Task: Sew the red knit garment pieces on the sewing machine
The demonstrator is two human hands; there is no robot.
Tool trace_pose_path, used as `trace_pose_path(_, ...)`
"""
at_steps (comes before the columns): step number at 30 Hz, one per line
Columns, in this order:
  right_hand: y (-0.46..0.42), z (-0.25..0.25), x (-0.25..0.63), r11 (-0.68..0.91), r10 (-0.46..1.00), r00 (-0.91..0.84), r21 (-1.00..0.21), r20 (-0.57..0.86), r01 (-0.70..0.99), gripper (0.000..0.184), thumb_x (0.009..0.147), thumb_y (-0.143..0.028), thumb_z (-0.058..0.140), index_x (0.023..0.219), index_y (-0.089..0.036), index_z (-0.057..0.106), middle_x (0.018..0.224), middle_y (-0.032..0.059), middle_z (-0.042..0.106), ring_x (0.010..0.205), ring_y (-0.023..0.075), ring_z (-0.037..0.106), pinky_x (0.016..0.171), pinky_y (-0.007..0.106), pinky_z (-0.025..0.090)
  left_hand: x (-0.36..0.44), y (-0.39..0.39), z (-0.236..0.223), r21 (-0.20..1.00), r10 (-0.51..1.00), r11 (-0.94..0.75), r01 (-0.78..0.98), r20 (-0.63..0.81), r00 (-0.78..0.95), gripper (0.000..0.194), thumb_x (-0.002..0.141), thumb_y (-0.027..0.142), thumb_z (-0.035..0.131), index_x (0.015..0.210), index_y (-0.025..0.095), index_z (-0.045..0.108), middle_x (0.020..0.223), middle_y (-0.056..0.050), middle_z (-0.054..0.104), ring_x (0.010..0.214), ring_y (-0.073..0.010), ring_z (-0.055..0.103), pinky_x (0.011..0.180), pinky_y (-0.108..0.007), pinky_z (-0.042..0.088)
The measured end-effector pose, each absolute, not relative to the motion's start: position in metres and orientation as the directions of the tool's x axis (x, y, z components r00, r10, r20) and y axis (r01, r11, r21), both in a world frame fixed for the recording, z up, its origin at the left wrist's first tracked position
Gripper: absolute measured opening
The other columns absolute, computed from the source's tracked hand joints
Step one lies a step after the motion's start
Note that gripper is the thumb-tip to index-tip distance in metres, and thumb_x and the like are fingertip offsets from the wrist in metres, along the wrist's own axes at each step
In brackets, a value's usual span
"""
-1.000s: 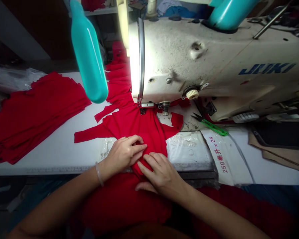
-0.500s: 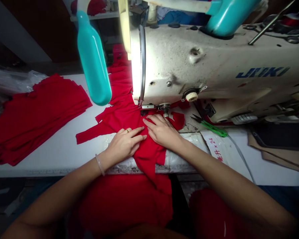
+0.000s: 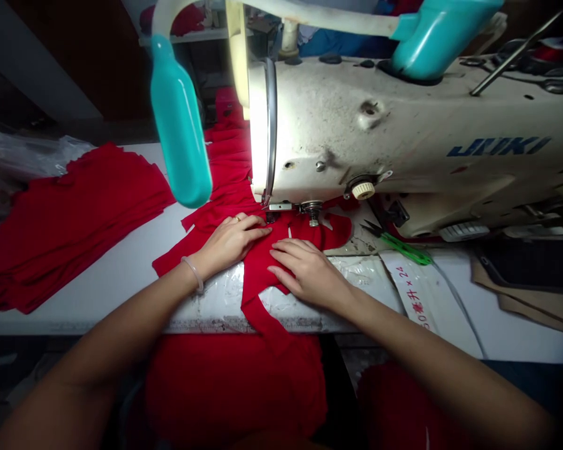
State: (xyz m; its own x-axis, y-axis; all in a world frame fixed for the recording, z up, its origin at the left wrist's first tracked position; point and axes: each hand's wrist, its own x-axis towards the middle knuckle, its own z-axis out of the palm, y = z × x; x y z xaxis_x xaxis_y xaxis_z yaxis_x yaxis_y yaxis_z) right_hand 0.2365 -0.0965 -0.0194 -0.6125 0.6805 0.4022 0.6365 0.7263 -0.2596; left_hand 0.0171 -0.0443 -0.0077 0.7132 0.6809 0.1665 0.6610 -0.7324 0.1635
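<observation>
Red knit garment point(image 3: 258, 281) at the presser foot point(image 3: 313, 212) of a Juki sewing machine point(image 3: 356, 125).

Left hand point(image 3: 229, 240) and right hand point(image 3: 309, 272) lie open and flat on the fabric just in front of the presser foot, fingers extended, gripping nothing. Green-handled snips point(image 3: 406, 249) lie right of the presser foot; stacked red pieces point(image 3: 75, 225) lie well left of it on the table point(image 3: 98, 300).

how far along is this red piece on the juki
Done, it seems: red fabric lies gathered behind the presser foot of the Juki sewing machine. In hand: the left hand and right hand press the red knit piece flat in front of the foot. Still to go: more red fabric hanging over the table edge; a stack of red cut pieces at left, sewn or not I cannot tell.
</observation>
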Motion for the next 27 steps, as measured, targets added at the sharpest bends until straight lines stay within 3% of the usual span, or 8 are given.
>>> trace_pose_path(6, -0.101, -0.015, 0.229, 0.728, 0.679, -0.637, -0.221, 0.366, 0.649, 0.032, 0.098, -0.024, 0.046, 0.118, -0.01, 0.066, 0.124, 0.0152, 0.064, 0.119, 0.0287, 0.056, 0.099, 0.044, 0.045, 0.011, -0.025, -0.006, 0.2, 0.732, -0.681, 0.705, 0.219, 0.645, 0.03, 0.103, 0.026, 0.039, 0.12, 0.019, 0.061, 0.119, -0.008, 0.067, 0.112, -0.023, 0.056, 0.095, -0.041, 0.035)
trace_pose_path(9, -0.093, -0.004, 0.231, 0.771, 0.626, -0.732, -0.353, 0.268, 0.531, 0.033, 0.1, -0.028, 0.042, 0.095, -0.015, 0.072, 0.105, 0.0097, 0.069, 0.103, 0.021, 0.061, 0.094, 0.037, 0.047, 0.011, -0.03, 0.001, 0.165, 0.805, -0.591, 0.789, 0.184, 0.564, 0.039, 0.101, 0.043, 0.043, 0.13, 0.022, 0.057, 0.132, -0.01, 0.061, 0.123, -0.0295, 0.05, 0.1, -0.049, 0.033)
trace_pose_path(12, -0.078, 0.005, 0.241, 0.624, 0.776, -0.615, -0.307, 0.137, 0.719, 0.037, 0.098, -0.029, 0.043, 0.075, -0.018, 0.07, 0.086, 0.0099, 0.068, 0.09, 0.0215, 0.062, 0.089, 0.038, 0.048, 0.02, -0.05, 0.015, 0.127, 0.877, -0.48, 0.868, 0.077, 0.474, 0.048, 0.103, 0.048, 0.031, 0.129, 0.022, 0.062, 0.131, -0.011, 0.061, 0.108, -0.0284, 0.06, 0.086, -0.041, 0.044)
trace_pose_path(15, -0.065, 0.006, 0.245, 0.398, 0.913, -0.37, -0.176, 0.171, 0.901, 0.024, 0.094, -0.022, 0.047, 0.093, -0.015, 0.07, 0.102, 0.0174, 0.068, 0.104, 0.0301, 0.059, 0.096, 0.048, 0.044, 0.035, -0.07, 0.025, 0.065, 0.905, -0.419, 0.906, -0.053, 0.422, 0.047, 0.103, 0.038, 0.03, 0.108, 0.016, 0.072, 0.104, -0.01, 0.067, 0.079, -0.0224, 0.064, 0.067, -0.035, 0.046)
trace_pose_path(18, -0.061, 0.0, 0.24, 0.473, 0.881, -0.454, -0.247, 0.132, 0.846, 0.025, 0.096, -0.028, 0.046, 0.105, -0.016, 0.066, 0.12, 0.0156, 0.063, 0.108, 0.0284, 0.058, 0.097, 0.044, 0.044, 0.044, -0.078, 0.021, 0.008, 0.838, -0.545, 0.838, 0.013, 0.545, 0.033, 0.099, 0.029, 0.042, 0.098, 0.013, 0.071, 0.102, -0.011, 0.066, 0.09, -0.0252, 0.062, 0.076, -0.036, 0.047)
trace_pose_path(20, -0.063, -0.006, 0.235, 0.502, 0.864, -0.487, -0.292, 0.125, 0.814, 0.027, 0.097, -0.029, 0.043, 0.106, -0.015, 0.065, 0.124, 0.0151, 0.061, 0.108, 0.0273, 0.058, 0.096, 0.041, 0.046, 0.044, -0.076, 0.012, 0.021, 0.794, -0.603, 0.798, 0.109, 0.598, 0.031, 0.099, 0.033, 0.045, 0.105, 0.012, 0.068, 0.115, -0.013, 0.064, 0.103, -0.0275, 0.058, 0.086, -0.039, 0.046)
trace_pose_path(23, -0.067, -0.016, 0.233, 0.486, 0.873, -0.452, -0.241, 0.183, 0.84, 0.035, 0.095, -0.026, 0.044, 0.124, -0.013, 0.058, 0.134, 0.0173, 0.056, 0.117, 0.0314, 0.053, 0.097, 0.047, 0.043, 0.039, -0.075, 0.001, 0.056, 0.827, -0.549, 0.834, 0.181, 0.533, 0.05, 0.097, 0.052, 0.045, 0.125, 0.014, 0.061, 0.129, -0.015, 0.059, 0.11, -0.0317, 0.054, 0.089, -0.044, 0.045)
trace_pose_path(27, -0.071, -0.022, 0.234, 0.489, 0.866, -0.463, -0.126, 0.187, 0.863, 0.048, 0.094, -0.028, 0.042, 0.14, -0.015, 0.05, 0.144, 0.0176, 0.049, 0.124, 0.0375, 0.045, 0.097, 0.057, 0.039, 0.036, -0.076, -0.002, 0.064, 0.887, -0.435, 0.898, 0.203, 0.415, 0.068, 0.09, 0.067, 0.046, 0.133, 0.016, 0.057, 0.125, -0.017, 0.059, 0.108, -0.0349, 0.053, 0.086, -0.047, 0.044)
